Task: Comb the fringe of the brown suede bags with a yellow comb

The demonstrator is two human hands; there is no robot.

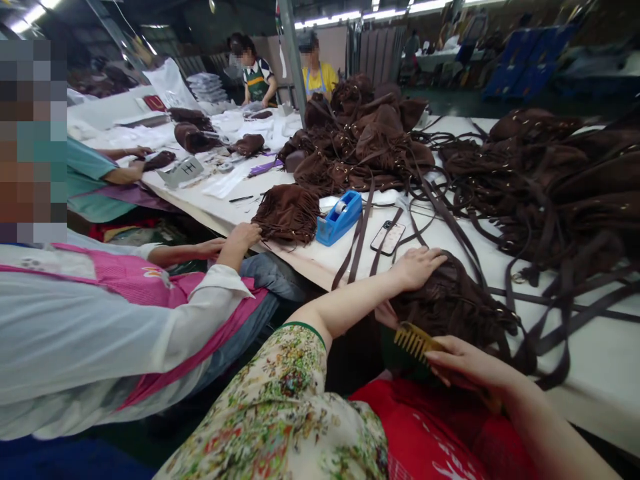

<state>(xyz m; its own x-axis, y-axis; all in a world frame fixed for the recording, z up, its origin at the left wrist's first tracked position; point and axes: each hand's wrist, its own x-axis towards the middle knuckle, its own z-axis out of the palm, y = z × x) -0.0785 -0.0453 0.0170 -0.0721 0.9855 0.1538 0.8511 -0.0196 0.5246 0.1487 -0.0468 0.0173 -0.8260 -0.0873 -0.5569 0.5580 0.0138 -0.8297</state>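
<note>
A dark brown fringed bag [450, 303] lies at the table's near edge, its strap trailing to the right. My left hand [420, 268] rests flat on the bag's upper left part, fingers stretched out. In my right hand [467, 360] is a yellow-brown wide-toothed comb [417, 341], gripped from the right with its teeth pointing down and left. The comb is just in front of the bag's near side, by the fringe; whether its teeth touch the strands I cannot tell. Part of the comb's length is hidden behind my fingers.
A blue tape dispenser [340, 219] and a phone [388, 237] lie beyond my left arm. Brown bags are heaped [365, 143] behind, more [575, 180] to the right, with loose straps between. On my left, a co-worker's hand [245, 235] touches another fringed bag [287, 213].
</note>
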